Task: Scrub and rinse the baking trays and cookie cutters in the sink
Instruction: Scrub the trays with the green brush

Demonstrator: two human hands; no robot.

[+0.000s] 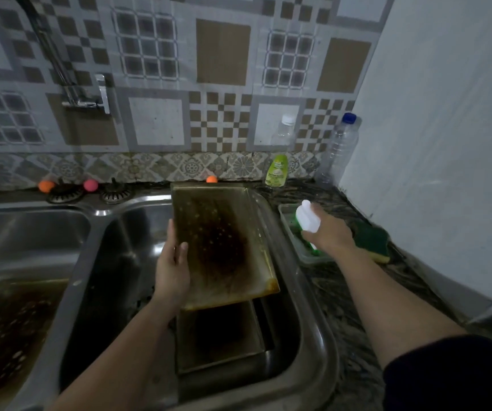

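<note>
early stage | left hand [172, 269] grips burnt tray [224, 244] over sink [312, 336] | right hand [326, 229] fingers wrapped on white brush [307, 216] | trays unscrubbed, second tray [221, 336] below, cutters unseen

Only one printed item found: a green pouch of dish soap [276, 170] at centre right of the frame, standing against the tiled wall. Its label carries white lettering in the upper part and further lines below, all too blurred to read. Two clear plastic bottles, one behind the pouch [283, 133] and one further right [340, 146], show no legible label.
</note>
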